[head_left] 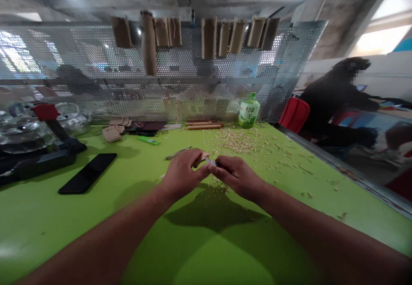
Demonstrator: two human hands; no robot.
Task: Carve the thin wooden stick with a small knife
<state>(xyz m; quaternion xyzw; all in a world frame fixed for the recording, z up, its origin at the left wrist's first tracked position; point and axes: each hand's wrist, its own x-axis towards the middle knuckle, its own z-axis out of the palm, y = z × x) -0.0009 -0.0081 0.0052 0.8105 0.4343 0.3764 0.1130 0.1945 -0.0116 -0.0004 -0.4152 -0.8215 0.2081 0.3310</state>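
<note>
A: Start with the left grip in the head view. How does it stand?

B: Closed, thumb against bent fingers, on a small pale piece that the hand mostly hides.

A: And the right grip?

B: Curled tight around a small tool with a shiny blade. The two thumbs meet just on the near side of that blade; whether its edge touches the pale piece, I cannot tell.

A: What lies around them?

B: Both are above the green tabletop. Just beyond the left grip lies a thin dark stick; well to its left, a black phone.

A: Beyond the right grip?

B: A scatter of pale shavings, then a bottle with a green cap farther back. Straight beyond both grips lie some brown strips. Far to the right of them, past the tabletop's edge, sits a person in dark clothes.
</note>
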